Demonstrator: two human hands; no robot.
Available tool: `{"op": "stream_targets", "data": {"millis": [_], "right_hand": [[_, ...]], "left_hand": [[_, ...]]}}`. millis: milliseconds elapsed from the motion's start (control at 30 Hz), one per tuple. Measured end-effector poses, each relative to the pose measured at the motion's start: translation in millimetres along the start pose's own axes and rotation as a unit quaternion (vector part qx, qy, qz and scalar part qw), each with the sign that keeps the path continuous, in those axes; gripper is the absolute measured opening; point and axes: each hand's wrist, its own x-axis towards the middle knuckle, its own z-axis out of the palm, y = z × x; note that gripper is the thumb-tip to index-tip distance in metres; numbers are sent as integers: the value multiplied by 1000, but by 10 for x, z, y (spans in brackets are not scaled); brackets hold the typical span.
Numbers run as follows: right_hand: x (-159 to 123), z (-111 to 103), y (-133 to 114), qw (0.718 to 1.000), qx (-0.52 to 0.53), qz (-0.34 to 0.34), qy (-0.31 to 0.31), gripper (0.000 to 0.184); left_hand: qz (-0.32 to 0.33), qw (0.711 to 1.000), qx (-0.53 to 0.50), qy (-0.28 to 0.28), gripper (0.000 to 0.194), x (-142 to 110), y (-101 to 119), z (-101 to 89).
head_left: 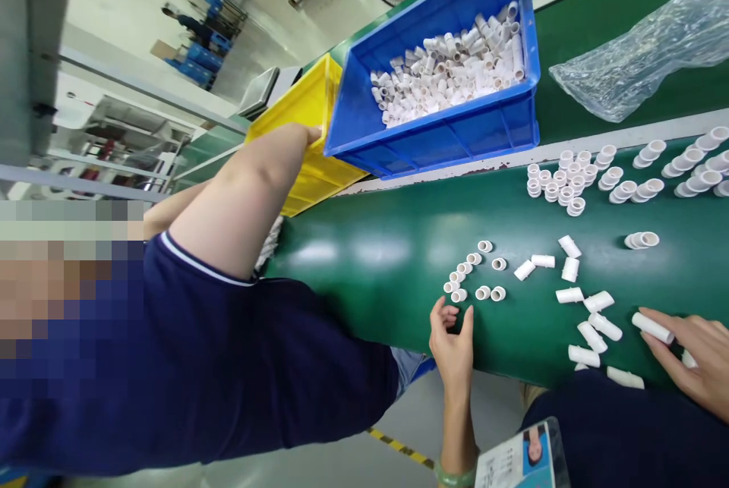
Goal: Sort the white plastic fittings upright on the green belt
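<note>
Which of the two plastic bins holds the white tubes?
The blue bin: white tubes fill it. The yellow bin beside it shows none.

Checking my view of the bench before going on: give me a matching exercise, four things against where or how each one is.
1 blue bin
2 plastic bag
3 right hand
4 left hand

a fingertips on a white tube
b crumpled on the green table
c beside the small rings, nothing in it
d holds a heap of white pieces

Pairs: 1-d, 2-b, 3-a, 4-c
</note>
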Motion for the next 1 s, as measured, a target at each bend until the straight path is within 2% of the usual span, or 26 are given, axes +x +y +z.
{"op": "stream_targets", "data": {"millis": [67,100,167,200,267,300,367,467,567,733,900,1000], "right_hand": [[6,-16,-10,1000,-7,-10,-18,31],[14,-23,-17,1000,-7,-10,-19,30],[33,-31,-30,1000,-1,-10,-17,28],[42,-33,-36,1000,3,-8,-14,28],[53,-36,-44,1000,9,-6,-16,27],[55,-38,-46,1000,10,-6,-18,27],[52,-40,-49,1000,11,-7,-18,27],[38,-34,-49,1000,11,-3,-18,27],[24,-17,-45,1000,12,5,-17,27],[7,-9,-25,1000,7,1,-20,29],[-2,-15,7,1000,5,-15,-12,29],[-5,-8,23,1000,5,-19,-8,31]], "left_hand": [[34,999,4,25,35,-150,83,-49],[66,998,1,13,28,-229,142,-64],[154,985,-18,-81,19,-365,289,-62],[205,966,-33,-154,19,-416,372,-43],[300,905,-58,-297,27,-477,534,29],[335,873,-62,-349,29,-489,605,76],[386,825,-57,-409,25,-486,712,173],[424,792,-36,-437,17,-445,772,272],[434,779,-29,-452,19,-404,740,291],[418,790,-23,-448,18,-434,655,296],[414,807,-19,-421,33,-525,687,401],[430,795,-6,-428,35,-532,727,453]]}}
